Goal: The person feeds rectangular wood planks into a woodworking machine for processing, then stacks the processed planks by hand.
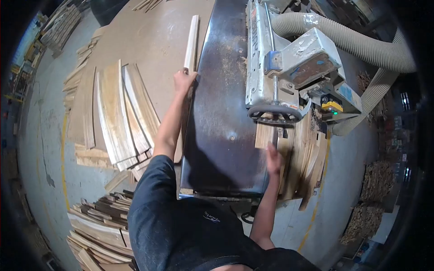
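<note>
My left hand [184, 80] is closed round the near end of a long, narrow, pale wood strip [191, 43], which points away from me along the left edge of the dark metal machine table [221, 117]. On the right, my right hand [273, 159] is raised beside the table's right edge, near stacked boards [298, 153]. Its fingers are blurred, and whether they hold anything is unclear. Beyond that hand stands the machine with a black handwheel [275, 114].
Loose boards [110, 113] lie on a brown panel [149, 34] at the left. More wood pieces [99, 226] are piled at the lower left. A ribbed hose [348, 40] curves over the upper right. Stacked wood bundles [377, 183] stand on the floor at the far right.
</note>
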{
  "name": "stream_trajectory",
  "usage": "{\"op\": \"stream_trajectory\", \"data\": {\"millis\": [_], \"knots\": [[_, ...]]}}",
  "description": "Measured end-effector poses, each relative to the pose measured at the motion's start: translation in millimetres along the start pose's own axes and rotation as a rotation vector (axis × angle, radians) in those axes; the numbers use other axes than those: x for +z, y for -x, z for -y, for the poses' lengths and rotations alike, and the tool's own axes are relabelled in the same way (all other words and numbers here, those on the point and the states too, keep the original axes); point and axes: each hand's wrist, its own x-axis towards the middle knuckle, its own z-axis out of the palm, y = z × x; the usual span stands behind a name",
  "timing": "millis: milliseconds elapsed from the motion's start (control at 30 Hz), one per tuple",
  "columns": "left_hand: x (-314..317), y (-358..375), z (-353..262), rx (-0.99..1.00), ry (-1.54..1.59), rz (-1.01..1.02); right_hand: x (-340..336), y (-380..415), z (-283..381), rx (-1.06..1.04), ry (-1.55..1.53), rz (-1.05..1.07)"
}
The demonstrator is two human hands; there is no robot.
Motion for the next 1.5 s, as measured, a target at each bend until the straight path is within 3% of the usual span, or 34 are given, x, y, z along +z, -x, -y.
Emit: {"op": "stream_trajectory", "data": {"millis": [33, 67, 133, 167, 200, 233, 300, 333, 400, 433, 533, 600, 633, 667, 800, 867, 933, 967, 1067, 1100, 1167, 1200, 1233, 1267, 1500], "knots": [[10.1, 10.4, 18.3, -0.17, 0.155, 0.05, -3.4, 0.7, -5.0, 0.009, -0.153, -0.081], [-10.5, 35.1, 8.2, -0.177, 0.148, 0.057, -8.1, 8.5, 0.4, 0.02, -0.152, -0.076], [-41.7, 107.9, -15.2, -0.548, 0.649, 0.233, -27.9, 39.5, 1.2, -0.054, -0.014, -0.308], [-35.2, 135.3, 4.8, -0.465, 0.502, 0.261, -35.2, 53.9, -25.2, -0.052, 0.204, -0.382], [-26.4, 164.5, 25.7, -0.376, 0.361, 0.289, -43.7, 78.4, -14.4, 0.113, 0.232, -0.316], [-34.6, 199.2, 16.0, -0.374, 0.356, 0.336, -45.9, 103.2, -14.8, 0.151, 0.402, -0.343], [-76.7, 263.2, -6.5, -0.108, 0.319, 0.394, -47.4, 149.6, -31.4, 0.2, 0.627, -0.275], [-82.7, 296.6, -10.5, -0.206, 0.593, 0.428, -46.6, 165.9, -43.4, 0.22, 0.623, -0.273], [-109.0, 355.3, -40.0, -0.127, 0.324, 0.386, -43.9, 192.5, -64.0, 0.013, 0.609, -0.351], [-115.1, 381.7, -47.7, -0.186, 0.356, 0.429, -45.3, 196.4, -60.8, -0.033, 0.478, -0.387], [-123.0, 442.0, -39.4, -0.244, 0.537, 0.587, -51.2, 196.6, -63.0, -0.083, 0.361, -0.4], [-139.2, 468.1, -62.5, -0.318, 0.437, 0.593, -53.8, 193.1, -45.1, -0.07, 0.256, -0.421], [-135.6, 485.3, -51.4, -0.244, 0.374, 0.549, -55.6, 195.0, -32.8, -0.076, 0.241, -0.363], [-134.3, 495.7, -45.6, -0.163, 0.318, 0.513, -52.0, 194.9, -34.5, -0.197, 0.243, -0.332], [-136.9, 512.0, -54.5, -0.12, 0.398, 0.638, -49.6, 206.0, -32.0, -0.112, 0.114, -0.341], [-140.9, 512.3, -55.0, -0.028, 0.32, 0.695, -48.3, 200.6, -27.5, -0.266, 0.136, -0.44], [-140.1, 509.1, -55.8, -0.312, 0.495, 0.857, -49.2, 200.2, -10.1, -0.181, 0.059, -0.408], [-146.1, 506.1, -65.2, -0.339, 0.575, 0.888, -49.7, 200.1, 4.9, -0.098, -0.009, -0.368], [-146.8, 502.0, -58.2, -0.387, 0.619, 0.954, -29.9, 198.1, 52.3, 0.044, -0.137, -0.247], [-144.5, 502.6, -53.1, -0.385, 0.642, 0.96, 10.9, 182.5, 10.7, -0.112, -0.292, -0.346], [-155.6, 496.7, -70.6, -0.402, 0.633, 0.997, 53.4, 166.8, 3.7, -0.192, -0.218, -0.298], [-159.3, 493.1, -76.9, -0.415, 0.623, 1.026, 60.3, 165.9, 21.0, 0.001, -0.304, -0.112], [-157.9, 490.6, -75.7, -0.416, 0.624, 1.021, 83.4, 159.5, 16.1, -0.108, -0.389, -0.146], [-155.6, 488.7, -73.6, -0.389, 0.64, 1.052, 94.8, 156.4, 20.3, -0.091, -0.401, -0.108], [-151.4, 488.8, -61.6, -0.356, 0.779, 1.061, 115.3, 150.7, 17.7, -0.023, -0.463, 0.004]]}}
